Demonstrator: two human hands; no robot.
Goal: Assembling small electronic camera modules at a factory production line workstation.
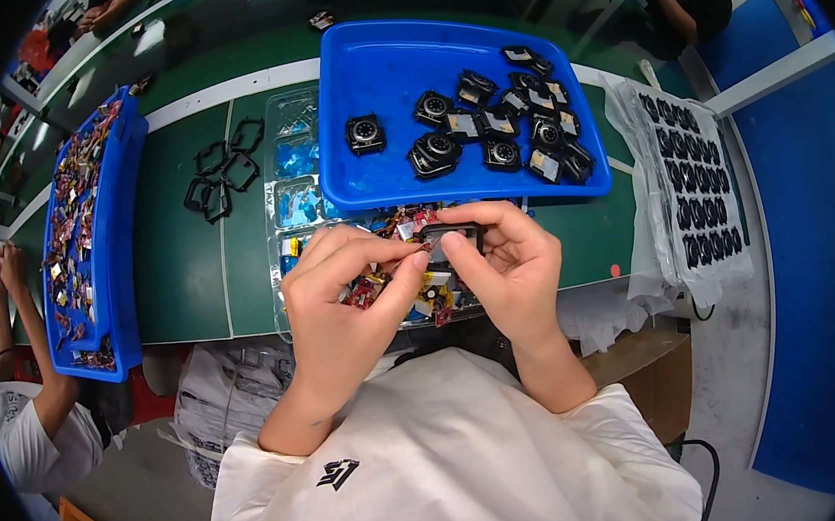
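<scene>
My right hand [519, 266] grips a black rectangular watch case [472, 232], with the thumb across its pale inner face. Close beside it, my left hand [344, 280] pinches a small reddish part with thin wires [425, 246] between thumb and forefinger, at the case's left edge. What this part is exactly is too small to tell. Beneath both hands lies a heap of small red, yellow and white wired components [431, 299], partly hidden by my fingers. It rests on a clear plastic blister tray [285, 188] whose pockets hold blue-wrapped pieces.
Beyond my hands stands a blue tray [348, 61] with several black watch bodies. Black frames [241, 170] lie on the green table [183, 283]. A long blue bin [124, 289] of wired parts stands left; a white tray [671, 226] of watch pieces, right. Another person sits left.
</scene>
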